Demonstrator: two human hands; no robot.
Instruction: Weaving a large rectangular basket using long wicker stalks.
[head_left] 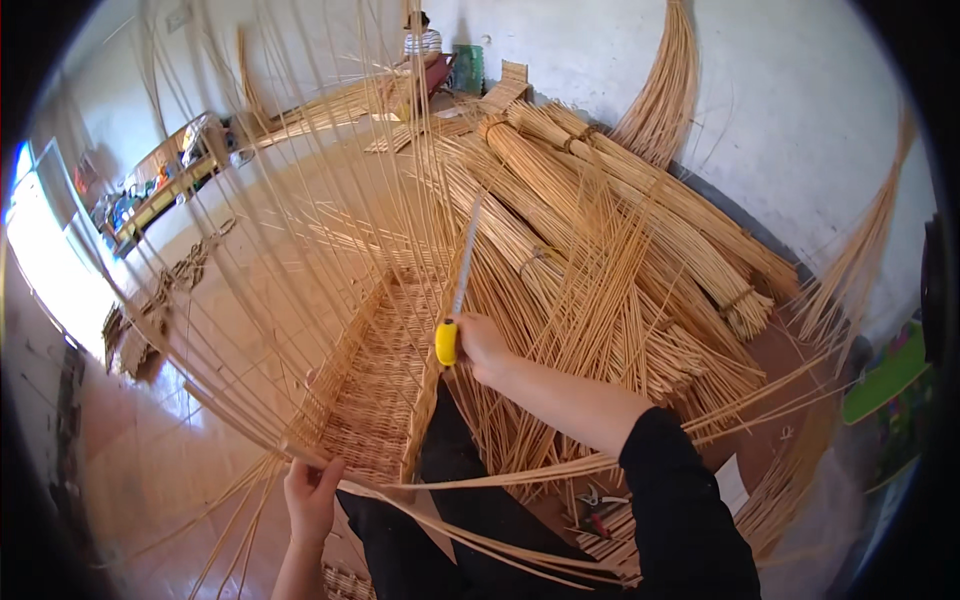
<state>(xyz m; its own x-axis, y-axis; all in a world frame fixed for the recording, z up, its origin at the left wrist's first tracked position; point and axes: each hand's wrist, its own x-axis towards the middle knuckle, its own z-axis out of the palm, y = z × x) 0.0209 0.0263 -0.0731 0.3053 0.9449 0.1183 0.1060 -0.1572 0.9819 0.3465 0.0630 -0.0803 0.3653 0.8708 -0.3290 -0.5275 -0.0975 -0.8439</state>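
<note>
A long rectangular wicker basket (385, 375) lies in front of me, its woven floor facing up and low sides around it. Many long upright rods (330, 190) rise from its far and left sides. My right hand (482, 348) grips a yellow tape measure (446, 343) above the basket's right side. Its metal blade (466, 255) is drawn out and points away from me. At the near left corner, my left hand (312, 495) is closed, thumb and fingers pinching the rods there. Long rods (540, 470) run from that near end off to the right, across my legs.
Tied bundles of rods (600, 220) and loose rods (610, 310) cover the floor on the right. Pliers (600, 498) lie near my right sleeve. Hanging bundles (662, 90) line the wall. A person (423, 42) sits far back; a bench with items (170, 185) stands left.
</note>
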